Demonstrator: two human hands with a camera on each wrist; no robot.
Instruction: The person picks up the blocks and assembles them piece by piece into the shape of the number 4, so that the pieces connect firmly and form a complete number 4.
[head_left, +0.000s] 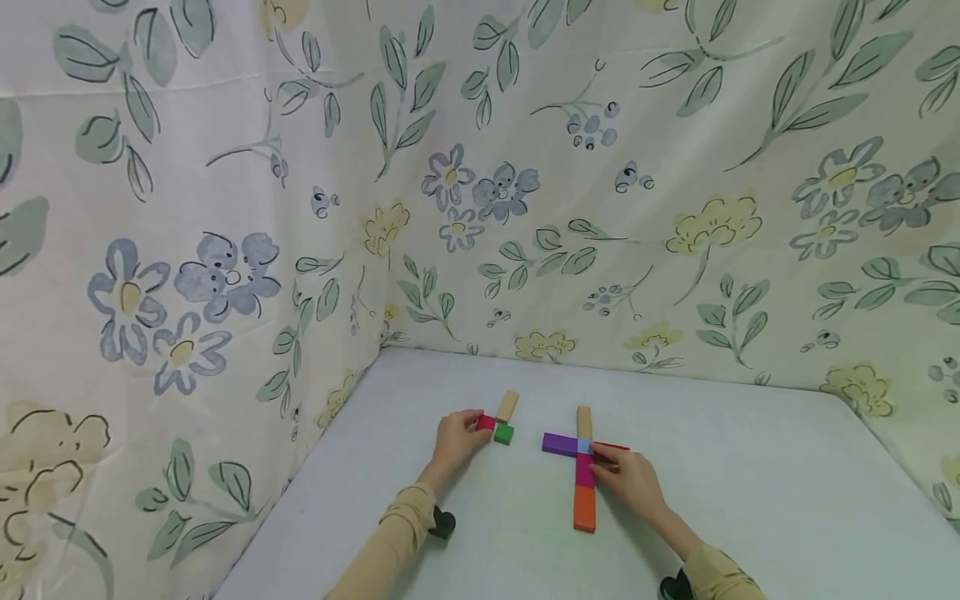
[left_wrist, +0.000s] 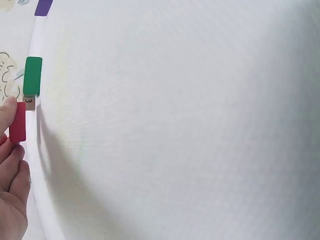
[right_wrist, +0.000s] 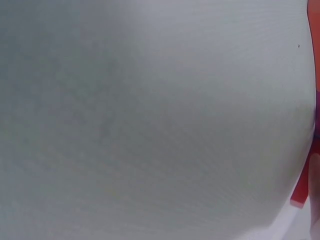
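Note:
My left hand (head_left: 455,442) pinches a red block (head_left: 486,422) between thumb and fingers. Right beside that block are a green block (head_left: 504,434) and a plain wooden block (head_left: 507,406). In the left wrist view the red block (left_wrist: 18,122) stands out between thumb and fingertips, near the green block (left_wrist: 32,76). Farther right, blocks form a cross: wooden (head_left: 584,421) on top, purple (head_left: 559,443) at left, light blue (head_left: 584,446) in the centre, magenta (head_left: 584,471) and orange (head_left: 584,508) below. My right hand (head_left: 630,479) holds the cross's red right arm (head_left: 613,447), partly hidden by its fingers.
The blocks lie on a white table (head_left: 750,467). A floral cloth (head_left: 562,208) hangs behind the table and along its left side. Dark bands with a rounded black piece (head_left: 443,525) sit at both wrists.

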